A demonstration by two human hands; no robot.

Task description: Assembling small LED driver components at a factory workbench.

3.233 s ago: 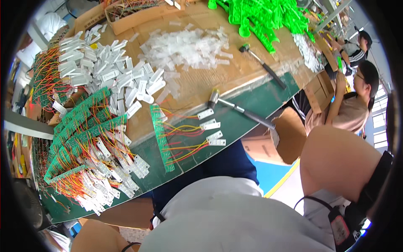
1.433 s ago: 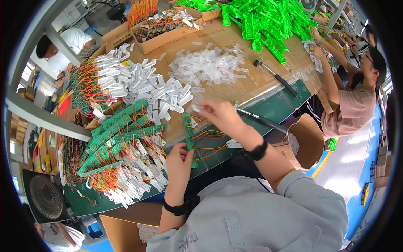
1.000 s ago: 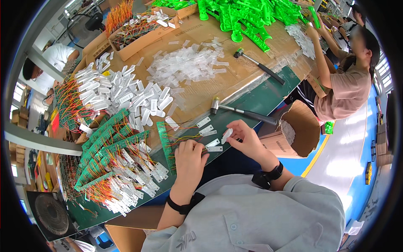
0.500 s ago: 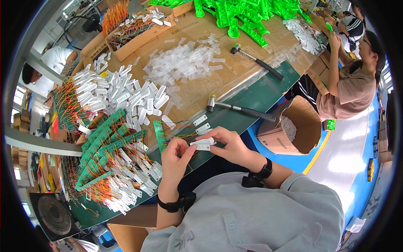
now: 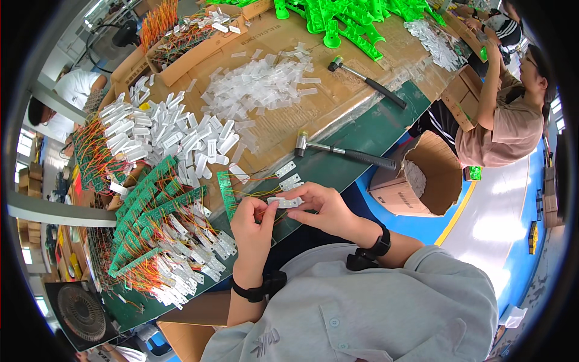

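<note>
Between my two hands is a small white LED plate with a white plastic piece against it (image 5: 286, 203). My left hand (image 5: 251, 219) pinches its left end between thumb and fingers. The fingers of my right hand (image 5: 324, 210) close on its right end. Orange and yellow wires (image 5: 260, 194) run near my fingers to a green circuit board (image 5: 227, 193) lying just beyond my left hand. Two more white LED plates, a farther one (image 5: 285, 169) and a nearer one (image 5: 291, 182), rest just beyond my hands.
Left lie wired green boards (image 5: 151, 211) and white plastic covers (image 5: 175, 130). Beyond are clear strips (image 5: 259, 87) and green plastic parts (image 5: 344, 24). Two mallets, a near one (image 5: 344, 152) and a far one (image 5: 375, 87), lie right. A carton (image 5: 443, 181) and a seated co-worker (image 5: 500, 133) are farther right.
The white plastic piece, raised at an angle over the plate before, now lies flatter against it. My right fingers have closed in over it; both hands stay in nearly the same place.
</note>
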